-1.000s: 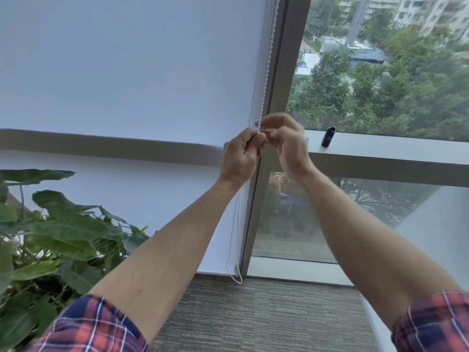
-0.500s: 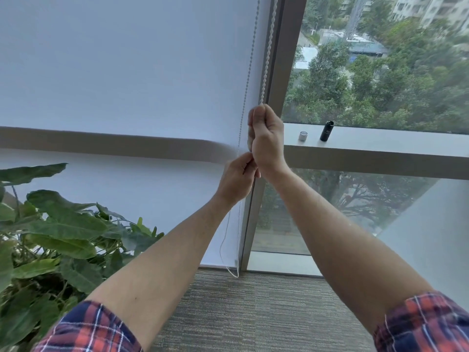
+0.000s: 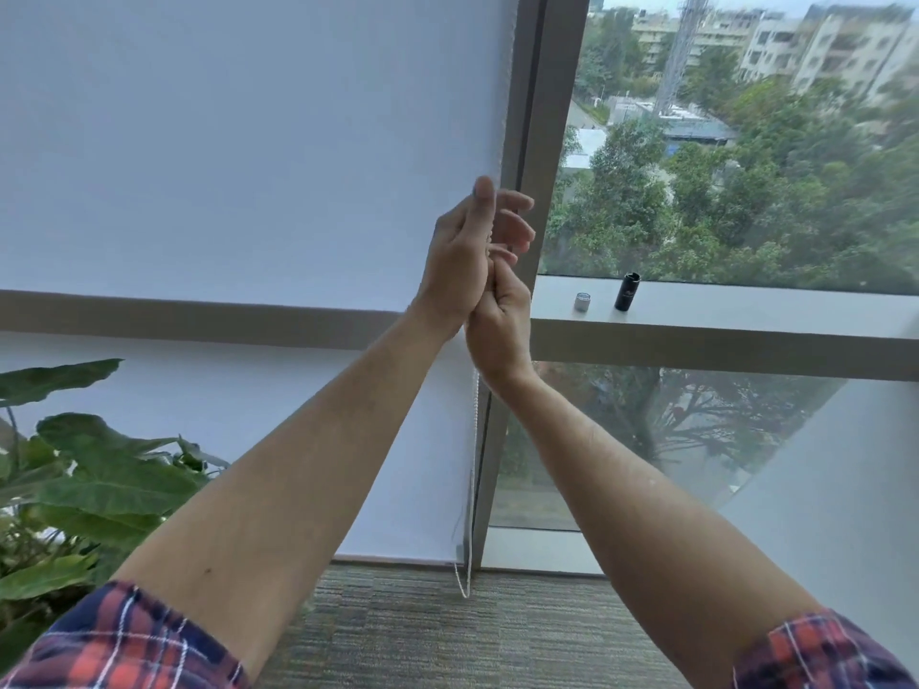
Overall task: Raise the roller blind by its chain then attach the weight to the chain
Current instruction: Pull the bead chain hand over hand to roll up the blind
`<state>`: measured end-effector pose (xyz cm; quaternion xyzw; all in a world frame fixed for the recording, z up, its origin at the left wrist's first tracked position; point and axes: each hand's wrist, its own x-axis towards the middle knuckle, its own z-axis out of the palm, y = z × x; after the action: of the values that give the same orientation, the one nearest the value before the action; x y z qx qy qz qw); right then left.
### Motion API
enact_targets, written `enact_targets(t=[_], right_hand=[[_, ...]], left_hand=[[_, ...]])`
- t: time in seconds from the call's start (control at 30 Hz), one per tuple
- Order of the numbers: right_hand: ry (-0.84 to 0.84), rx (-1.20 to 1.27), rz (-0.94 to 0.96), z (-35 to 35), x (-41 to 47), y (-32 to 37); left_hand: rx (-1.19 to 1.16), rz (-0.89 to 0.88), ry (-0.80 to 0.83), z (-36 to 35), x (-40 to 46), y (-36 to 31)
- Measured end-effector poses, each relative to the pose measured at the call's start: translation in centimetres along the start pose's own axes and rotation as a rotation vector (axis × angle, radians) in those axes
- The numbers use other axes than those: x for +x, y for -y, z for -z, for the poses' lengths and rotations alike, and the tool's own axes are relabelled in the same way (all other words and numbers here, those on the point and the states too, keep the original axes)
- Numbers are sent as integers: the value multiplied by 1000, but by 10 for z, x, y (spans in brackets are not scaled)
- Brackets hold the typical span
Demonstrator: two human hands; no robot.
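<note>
Hands [image 3: 485, 276] stacked on chain [image 3: 476, 405]; grip apparently hidden

We are raising both forearms, plaid sleeves pushed back. Our left hand [image 3: 460, 256] is sitting higher, fingers loosely extended, back toward camera. Our right hand [image 3: 500, 318] is sitting just beneath, touching left wrist, fingers curled into pinch; whether it is gripping anything unclear.

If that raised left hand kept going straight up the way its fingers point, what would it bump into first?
Probably nothing soon: the left hand points upward alongside the white blind, near the window frame. Depth is unclear, so it might brush the blind.
</note>
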<state>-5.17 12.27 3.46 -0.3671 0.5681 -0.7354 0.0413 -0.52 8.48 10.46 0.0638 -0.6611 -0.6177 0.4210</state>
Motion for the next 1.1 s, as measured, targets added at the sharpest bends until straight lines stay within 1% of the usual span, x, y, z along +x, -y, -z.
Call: enact_targets(t=[0.1,0.17,0.23,0.33,0.5,0.57,0.67,0.77,0.87,0.9,0.97,1.03,1.1], right_hand=[[-8,0,-2,1,0,-2],[2,9,-6,4,-1,0],[-5,28,-15,4,-2,1],[-32,29,-26,5,-5,-2],[-17,-40,-45,12,-31,-28],[9,-55,-84,13,-38,-35],[106,-38,-123,19,-37,-38],[215,2,-66,33,-28,-29],[269,32,3,40,-14,-17],[275,53,1,41,-11,-12],[241,175,-58,42,-4,2],[185,271,-77,45,7,19],[142,233,-30,44,22,40]], left_hand=[[0,-77,0,-7,6,-15],[-43,-90,33,-8,6,-20],[-93,-75,70,-10,6,-23],[-129,-49,80,-15,5,-21],[-60,-13,52,-10,-16,9],[-42,-3,16,-10,-24,18],[-2,-4,-46,-7,-27,22],[35,-31,-72,-4,-26,25],[75,-57,-96,-8,-27,31],[85,-60,-105,-10,-27,33],[88,-57,-110,-11,-26,36],[91,-66,-112,-10,-24,37],[130,-88,-121,-11,-23,35]])
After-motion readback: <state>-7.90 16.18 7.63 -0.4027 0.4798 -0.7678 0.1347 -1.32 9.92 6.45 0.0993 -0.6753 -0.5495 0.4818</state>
